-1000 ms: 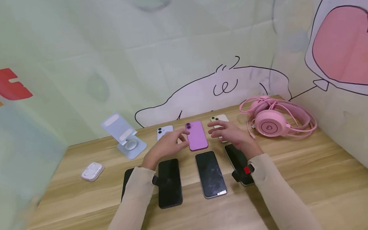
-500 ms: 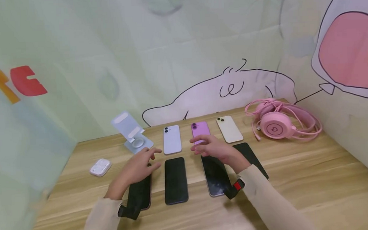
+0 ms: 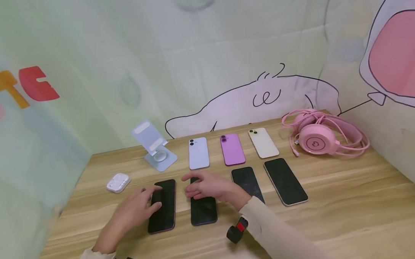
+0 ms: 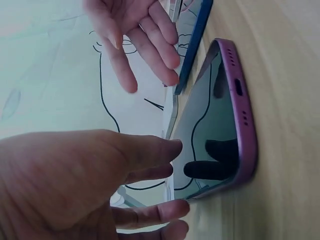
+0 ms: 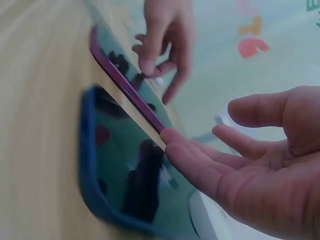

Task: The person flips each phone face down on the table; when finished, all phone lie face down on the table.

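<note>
My left hand (image 3: 136, 208) is over the left edge of a smartphone (image 3: 166, 214) lying screen up, its frame pinkish purple in the left wrist view. The fingers are loosely bent and grip nothing; whether they touch the glass I cannot tell. Just right of it, my right hand (image 3: 209, 188) is above a second face-up smartphone (image 3: 204, 215), whose frame looks blue in the right wrist view. Its fingers are spread and hold nothing. Two more dark-screened smartphones lie to the right, one (image 3: 247, 179) partly behind the right wrist, the other (image 3: 286, 182) fully visible.
Behind them lie a pale blue phone (image 3: 199, 154), a purple phone (image 3: 233, 149) and a cream phone (image 3: 264, 143), backs up. A light blue folding stand (image 3: 149, 137), a clear-cased white item (image 3: 118, 183) and pink headphones (image 3: 317, 139) share the wooden table (image 3: 351, 208).
Both hands have moved left and nearer the body, away from the back row of phones. The left is now at the leftmost dark phone, the right over the one beside it.
</note>
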`<state>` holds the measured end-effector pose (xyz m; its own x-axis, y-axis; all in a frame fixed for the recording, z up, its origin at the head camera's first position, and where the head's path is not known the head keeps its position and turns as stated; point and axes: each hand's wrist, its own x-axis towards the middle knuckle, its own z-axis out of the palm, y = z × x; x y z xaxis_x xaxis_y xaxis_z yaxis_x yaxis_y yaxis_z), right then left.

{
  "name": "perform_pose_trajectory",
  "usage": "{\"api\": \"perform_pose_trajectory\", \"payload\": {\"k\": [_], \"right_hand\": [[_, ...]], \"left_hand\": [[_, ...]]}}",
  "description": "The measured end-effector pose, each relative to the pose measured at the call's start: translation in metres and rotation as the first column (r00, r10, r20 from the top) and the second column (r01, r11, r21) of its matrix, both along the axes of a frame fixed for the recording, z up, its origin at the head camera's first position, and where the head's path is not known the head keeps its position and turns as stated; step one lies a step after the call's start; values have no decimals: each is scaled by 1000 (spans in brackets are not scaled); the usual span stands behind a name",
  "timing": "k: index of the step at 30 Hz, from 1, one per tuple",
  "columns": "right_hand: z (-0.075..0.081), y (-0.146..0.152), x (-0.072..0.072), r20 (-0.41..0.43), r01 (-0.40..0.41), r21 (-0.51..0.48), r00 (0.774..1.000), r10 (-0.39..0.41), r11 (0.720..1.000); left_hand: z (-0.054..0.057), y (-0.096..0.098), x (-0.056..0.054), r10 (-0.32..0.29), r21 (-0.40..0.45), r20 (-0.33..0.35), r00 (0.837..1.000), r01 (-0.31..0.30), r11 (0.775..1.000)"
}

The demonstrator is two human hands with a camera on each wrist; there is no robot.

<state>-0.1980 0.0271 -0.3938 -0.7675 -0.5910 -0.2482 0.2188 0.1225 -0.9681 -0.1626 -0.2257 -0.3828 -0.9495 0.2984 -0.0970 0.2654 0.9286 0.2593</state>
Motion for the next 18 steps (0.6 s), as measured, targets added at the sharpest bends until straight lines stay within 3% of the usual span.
{"api": "perform_pose_trajectory", "payload": {"k": [6,13,18], "right_hand": [[-4,-21,9,34,27,-10,999,-27,1000],[-5,-36,24,62,84,-23,995,-83,996],[-6,-41,29,70,172,-31,983,-169,985]], "left_hand": [[0,-3,1,-13,54,11,1000,13,998],[1,4,4,0,74,86,996,-6,997],[-2,9,7,-3,62,47,999,0,998]]}}
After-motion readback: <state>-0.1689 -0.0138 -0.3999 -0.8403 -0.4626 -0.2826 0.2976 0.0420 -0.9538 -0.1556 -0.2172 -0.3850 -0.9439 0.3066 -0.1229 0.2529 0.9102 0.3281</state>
